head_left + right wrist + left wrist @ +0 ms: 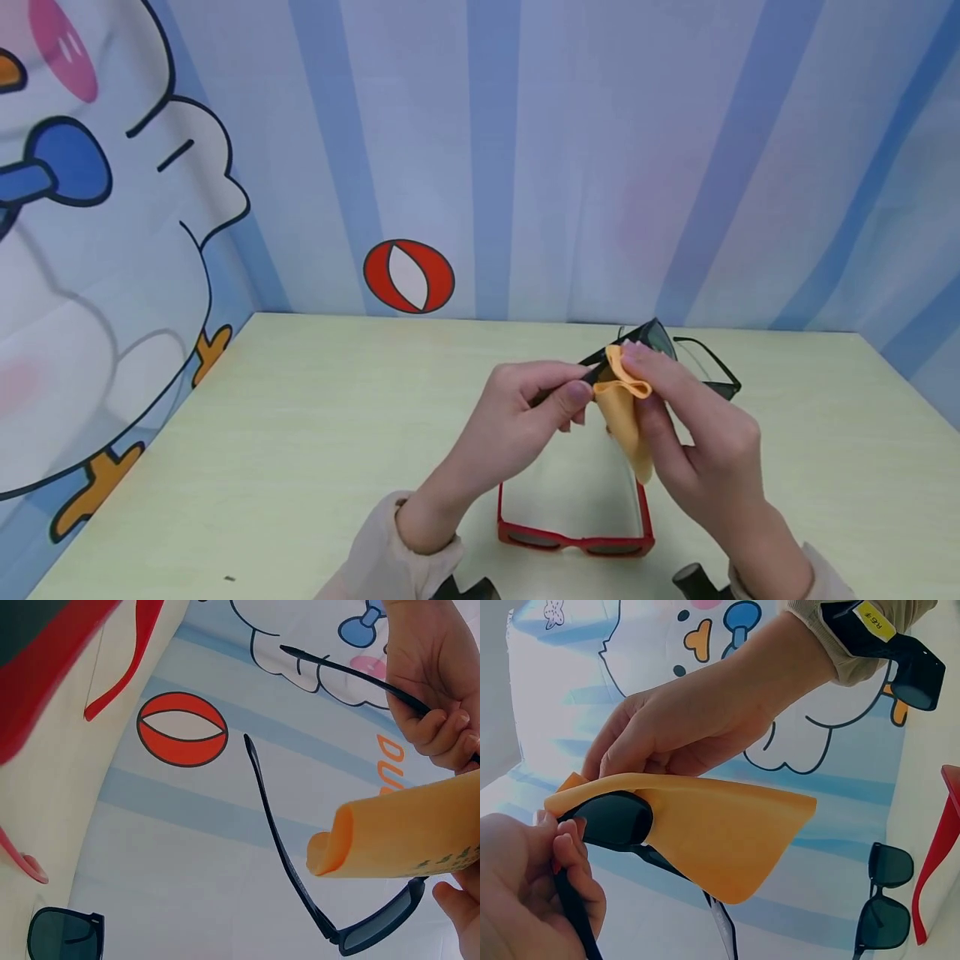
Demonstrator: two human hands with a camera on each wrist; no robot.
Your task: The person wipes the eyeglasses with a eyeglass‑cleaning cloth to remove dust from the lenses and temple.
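A pair of black sunglasses (660, 340) is held up above the table, its left-side arm pinched by my left hand (517, 417). My right hand (705, 442) pinches a folded orange-yellow cloth (622, 412) over part of the frame front. In the left wrist view the cloth (735, 832) drapes across the front, leaving one dark lens (619, 817) showing; the other is mostly covered. Small dark print marks the cloth (405, 832) in the right wrist view, where a thin black temple (274, 825) sticks out. The right fingertips are partly hidden behind the cloth.
Red-framed sunglasses (573, 542) lie unfolded on the pale table (337, 467), below the hands. Another black pair (723, 387) sits near the table's back edge, partly behind my right hand. Striped blue cloth walls with cartoon prints close off the back and sides.
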